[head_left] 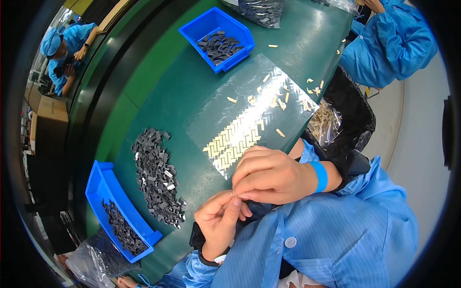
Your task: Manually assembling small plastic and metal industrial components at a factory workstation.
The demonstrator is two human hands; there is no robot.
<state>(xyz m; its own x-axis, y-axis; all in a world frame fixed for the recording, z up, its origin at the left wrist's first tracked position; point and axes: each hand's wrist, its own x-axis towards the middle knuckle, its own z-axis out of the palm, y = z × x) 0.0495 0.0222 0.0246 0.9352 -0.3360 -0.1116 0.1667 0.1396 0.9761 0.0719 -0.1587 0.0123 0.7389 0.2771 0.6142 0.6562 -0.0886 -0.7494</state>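
Head view: just off the near corner of a clear sheet [215, 109], a person's two bare hands meet fingertip to fingertip. The right hand [266, 176] and the left hand [220, 222] each have the grip pinched closed, apparently on one tiny pale piece [231, 194]. Such a piece is probably very light and easy to drop or bend; if it is sticky-backed, it may cling to skin. Holding it by an edge or corner, with the very tips of finger and thumb, seems best.

On the sheet, pale strips [230, 140] lie in neat slanting rows, with loose ones scattered toward its far end. The sheet looks thin, smooth and flexible. Left of the sheet, on the green surface [161, 98], is a heap of small dark blocks [156, 180], seemingly light and firm; a blue bin [236, 61] beyond the sheet holds more.

Fingers cover most of the held piece, so its shape is unclear. Glare washes out strips mid-sheet, the right hand hides part of the sheet's near edge, and the blocks' undersides cannot be seen.
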